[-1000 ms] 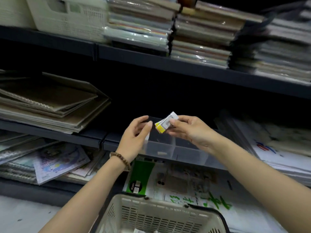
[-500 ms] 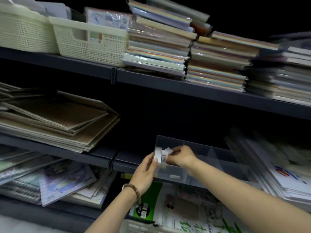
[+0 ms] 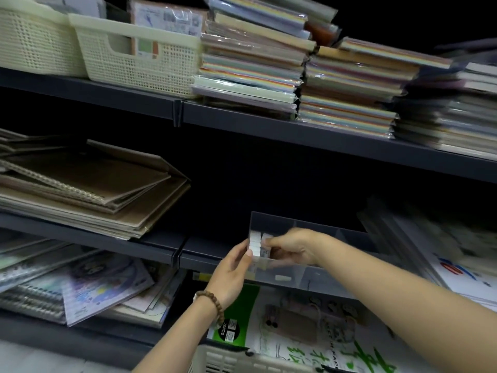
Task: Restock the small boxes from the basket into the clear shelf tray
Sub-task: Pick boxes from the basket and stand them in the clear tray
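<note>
Restocking underway: right hand [image 3: 291,247] pinches small boxes [image 3: 256,244], seating them upright at nine o'clock in the tray [image 3: 322,275]; left hand [image 3: 231,267] grips that end to steady it.

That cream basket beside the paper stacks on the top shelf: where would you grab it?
Hook fingers into the handle cut-out in the front wall of the cream basket, coming straight from the front. That wall faces outward, while another basket crowds its left side and paper packs its right.
</note>
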The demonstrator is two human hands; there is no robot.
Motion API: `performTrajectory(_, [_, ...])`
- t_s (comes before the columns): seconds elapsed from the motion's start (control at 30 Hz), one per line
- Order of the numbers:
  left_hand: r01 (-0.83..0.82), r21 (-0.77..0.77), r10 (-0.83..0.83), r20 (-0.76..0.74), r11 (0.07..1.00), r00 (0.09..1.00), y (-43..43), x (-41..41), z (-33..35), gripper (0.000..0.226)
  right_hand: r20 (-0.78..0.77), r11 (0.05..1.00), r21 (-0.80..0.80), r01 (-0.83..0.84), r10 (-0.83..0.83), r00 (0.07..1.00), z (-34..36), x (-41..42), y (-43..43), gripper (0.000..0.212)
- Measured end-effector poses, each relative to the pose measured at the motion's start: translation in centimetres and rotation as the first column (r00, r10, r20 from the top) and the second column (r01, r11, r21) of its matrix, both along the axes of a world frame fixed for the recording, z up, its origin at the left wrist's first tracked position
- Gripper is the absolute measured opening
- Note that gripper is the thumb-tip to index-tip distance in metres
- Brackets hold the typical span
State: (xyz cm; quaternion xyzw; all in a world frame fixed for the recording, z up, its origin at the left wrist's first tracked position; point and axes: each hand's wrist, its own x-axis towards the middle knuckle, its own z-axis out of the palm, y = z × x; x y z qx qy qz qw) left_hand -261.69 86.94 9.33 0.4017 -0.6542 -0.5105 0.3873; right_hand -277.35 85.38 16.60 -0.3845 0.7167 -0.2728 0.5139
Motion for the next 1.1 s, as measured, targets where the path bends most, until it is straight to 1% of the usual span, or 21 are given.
performTrajectory(0.03, [0.007, 0.01, -0.006, -0.019, 1.0, 1.0, -0.1, 0.0, -0.1, 0.045, 0.059, 1.0, 0.013, 0.007, -0.008, 0.998, 0.2, 0.0, 0.0, 0.022])
performTrajectory(0.1, [0.001, 0.002, -0.001, -0.021, 1.0, 1.0, -0.1, 0.1, -0.3, 0.044, 0.098, 0.999, -0.001, 0.047, -0.046, 0.994, 0.0, -0.2, -0.1, 0.024])
performTrajectory(0.17, [-0.01, -0.03, 0.01, -0.002, 0.999, 1.0, -0.2, 0.1, -0.4, 0.044, 0.085, 0.997, -0.04, 0.07, -0.066, 0.994, -0.4, -0.4, -0.2, 0.027])
performTrajectory(0.27, [-0.015, -0.037, 0.015, -0.008, 0.999, 1.0, -0.4, 0.2, -0.6, 0.044, 0.043, 0.996, -0.073, 0.044, -0.041, 0.998, -0.9, -0.5, -0.3, 0.038])
performTrajectory(0.33, [-0.015, -0.034, 0.014, -0.017, 0.999, 1.0, -0.4, 0.2, -0.6, 0.044, -0.049, 0.995, -0.098, 0.0, -0.005, 0.999, -1.0, -0.6, -0.3, 0.041])
performTrajectory(0.43, [-0.011, -0.04, 0.009, -0.038, 0.999, 0.999, -0.1, 0.3, -0.6, 0.04, -0.308, 0.979, -0.169, -0.113, 0.057, 0.95, -0.8, -0.7, 0.4, 0.04])
performTrajectory(0.47, [-0.005, -0.045, 0.003, -0.039, 0.999, 0.999, 0.1, 0.4, -0.6, 0.04, -0.327, 0.969, -0.205, -0.14, 0.067, 0.943, -0.4, -0.8, 1.0, 0.04])
performTrajectory(0.57, [0.02, -0.053, -0.02, 0.006, 0.998, 1.0, 1.2, 1.0, -0.8, 0.05, -0.277, 0.92, -0.346, -0.186, 0.089, 0.957, 0.9, -1.7, 4.0, 0.04])
performTrajectory(0.63, [0.034, -0.07, -0.029, 0.071, 0.997, 0.997, 2.2, 1.8, -1.3, 0.06, -0.273, 0.872, -0.443, -0.207, 0.089, 0.958, 1.3, -2.7, 6.9, 0.029])
performTrajectory(0.7, [0.045, -0.081, -0.033, 0.139, 0.996, 0.99, 3.5, 2.9, -2.5, 0.059, -0.239, 0.858, -0.466, -0.219, 0.116, 0.964, 0.6, -3.6, 10.1, 0.019])
performTrajectory(0.77, [0.07, -0.045, -0.059, 0.219, 0.997, 0.974, 5.0, 3.8, -4.4, 0.049, -0.16, 0.896, -0.383, -0.225, 0.175, 0.971, -2.1, -4.6, 13.1, 0.017])
performTrajectory(0.83, [0.093, 0.039, -0.1, 0.307, 0.995, 0.946, 6.7, 4.4, -7.3, 0.043, -0.081, 0.954, -0.192, -0.23, 0.218, 0.973, -6.8, -5.6, 15.4, 0.021])
performTrajectory(0.9, [0.111, 0.138, -0.159, 0.411, 0.984, 0.898, 8.5, 4.8, -11.0, 0.045, -0.053, 0.98, 0.029, -0.195, 0.196, 0.979, -12.8, -6.5, 17.2, 0.026])
performTrajectory(1.0, [0.103, 0.324, -0.262, 0.501, 0.941, 0.825, 11.3, 4.8, -16.9, 0.051, -0.038, 0.959, 0.265, -0.1, 0.114, 0.993, -22.0, -7.6, 19.8, 0.023])
performTrajectory(1.1, [0.043, 0.486, -0.334, 0.531, 0.873, 0.779, 13.2, 4.1, -22.4, 0.052, -0.07, 0.896, 0.436, -0.086, 0.129, 0.989, -29.5, -8.1, 22.1, 0.029])
